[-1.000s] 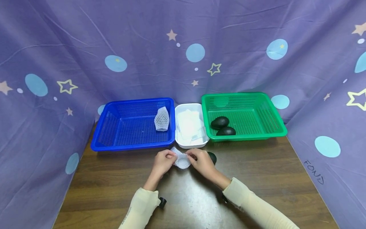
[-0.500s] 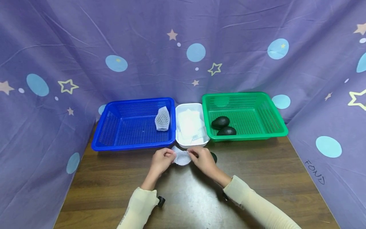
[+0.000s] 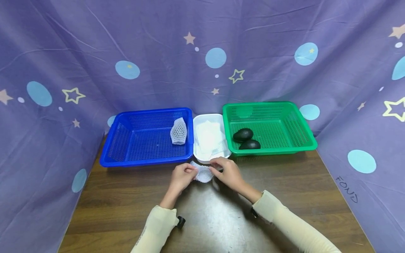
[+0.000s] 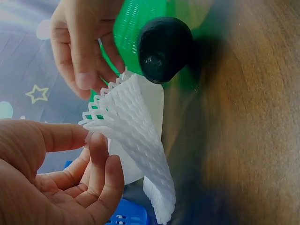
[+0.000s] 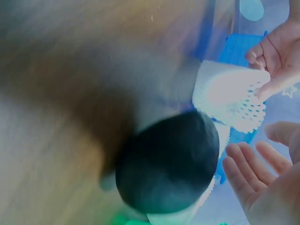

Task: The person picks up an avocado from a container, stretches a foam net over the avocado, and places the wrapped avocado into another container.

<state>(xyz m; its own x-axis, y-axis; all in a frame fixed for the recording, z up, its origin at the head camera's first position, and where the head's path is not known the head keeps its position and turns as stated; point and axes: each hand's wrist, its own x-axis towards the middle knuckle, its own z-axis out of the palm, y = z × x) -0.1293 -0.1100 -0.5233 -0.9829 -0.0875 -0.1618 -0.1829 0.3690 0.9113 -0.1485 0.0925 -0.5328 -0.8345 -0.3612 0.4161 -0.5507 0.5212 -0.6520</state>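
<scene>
My left hand (image 3: 182,176) pinches the edge of a white foam net sleeve (image 3: 204,175) between thumb and forefinger, just above the table. In the left wrist view the foam net sleeve (image 4: 136,112) hangs with its mouth spread. My right hand (image 3: 230,174) is at the sleeve's right side; in the right wrist view the right hand (image 5: 267,183) has thumb and fingers parted, a little off the mesh. An avocado (image 5: 168,164) lies on the table beside the right hand, mostly hidden by that hand in the head view.
A blue basket (image 3: 109,147) at the back left holds one net-wrapped item (image 3: 179,131). Between the baskets stands a white tray (image 3: 197,154) with more foam nets (image 3: 209,137). The green basket (image 3: 303,140) at the right contains two avocados (image 3: 243,135). A purple curtain (image 3: 158,80) hangs behind.
The right hand has shifted slightly up and right, its fingers parting from the sleeve's edge and covering more of the avocado. The left hand keeps its pinch on the foam net sleeve.
</scene>
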